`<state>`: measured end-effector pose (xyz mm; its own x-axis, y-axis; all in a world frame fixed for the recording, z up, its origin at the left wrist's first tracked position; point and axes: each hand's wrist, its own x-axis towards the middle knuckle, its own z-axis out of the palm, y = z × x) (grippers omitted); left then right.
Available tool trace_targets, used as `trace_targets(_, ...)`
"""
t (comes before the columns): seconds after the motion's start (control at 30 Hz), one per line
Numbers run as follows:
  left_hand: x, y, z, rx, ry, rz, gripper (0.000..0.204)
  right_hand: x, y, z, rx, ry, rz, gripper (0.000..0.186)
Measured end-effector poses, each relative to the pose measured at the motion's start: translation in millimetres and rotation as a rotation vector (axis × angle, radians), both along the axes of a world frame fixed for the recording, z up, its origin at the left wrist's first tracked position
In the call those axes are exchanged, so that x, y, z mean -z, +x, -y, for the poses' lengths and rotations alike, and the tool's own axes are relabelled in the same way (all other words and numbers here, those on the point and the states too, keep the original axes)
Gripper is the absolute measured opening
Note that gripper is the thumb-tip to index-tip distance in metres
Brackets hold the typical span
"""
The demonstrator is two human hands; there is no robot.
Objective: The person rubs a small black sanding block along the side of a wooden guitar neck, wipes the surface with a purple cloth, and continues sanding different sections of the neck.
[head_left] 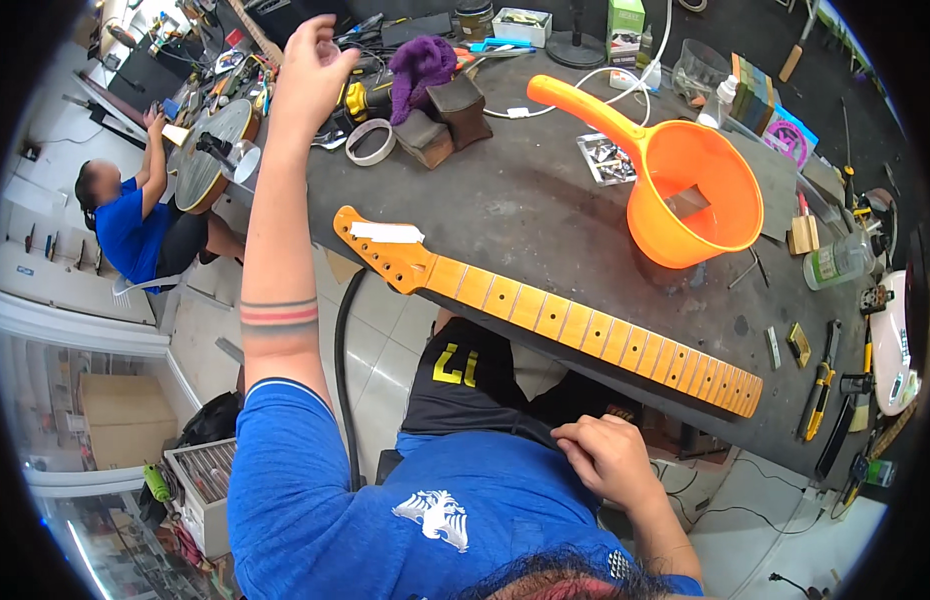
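Note:
My left hand [315, 80] is raised over the back left of the bench, fingers bent but apart, near assorted tools; I see nothing clearly held. My right hand [600, 455] is low by my lap, below the bench's front edge, fingers loosely curled; what they hold, if anything, is hidden. A maple guitar neck [575, 325] with dot markers lies diagonally along the front of the bench, with a white strip [385, 232] on its headstock. An orange dipper [690, 215] stands behind it. A purple cloth [415, 70], dark blocks [455, 110] and a tape ring [368, 142] lie near my left hand.
The dark bench [505, 200] also carries a parts tray [605, 160], bottles [825, 265], pliers [818, 390] and a pale pink guitar body [895, 350]. At left, a seated co-worker [135, 230] in blue handles a guitar [210, 160]. A black hose [343, 380] hangs by my left arm.

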<state>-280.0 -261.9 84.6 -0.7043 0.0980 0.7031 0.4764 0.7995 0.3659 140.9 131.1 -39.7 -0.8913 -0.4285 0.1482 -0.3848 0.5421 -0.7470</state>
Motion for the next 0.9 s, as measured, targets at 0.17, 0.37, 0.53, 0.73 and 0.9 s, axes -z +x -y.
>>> trace_targets(0.17, 22, 24, 12, -0.054, 0.08, 0.182, 0.019, 9, 7, -4, 0.081, -0.017, 0.053, 0.009)
trace_targets(0.37, 17, 53, -25, 0.058, 0.226, 0.263, 0.03, 2, 10, -2, 0.076, 0.0, 0.081, 0.009)
trace_targets(0.53, -24, 100, -177, 0.75, 0.064, 0.188, 0.013, 0, 6, 6, -0.029, -0.016, 0.082, 0.011)
trace_targets(0.73, -70, 126, -334, 0.775, -0.987, 0.605, 0.027, 2, 2, 20, -0.101, -0.024, 0.082, 0.014)
trace_targets(0.9, -37, 108, -390, 0.659, -1.374, 0.625, 0.038, 17, 31, 14, 0.047, -0.068, 0.069, 0.013)
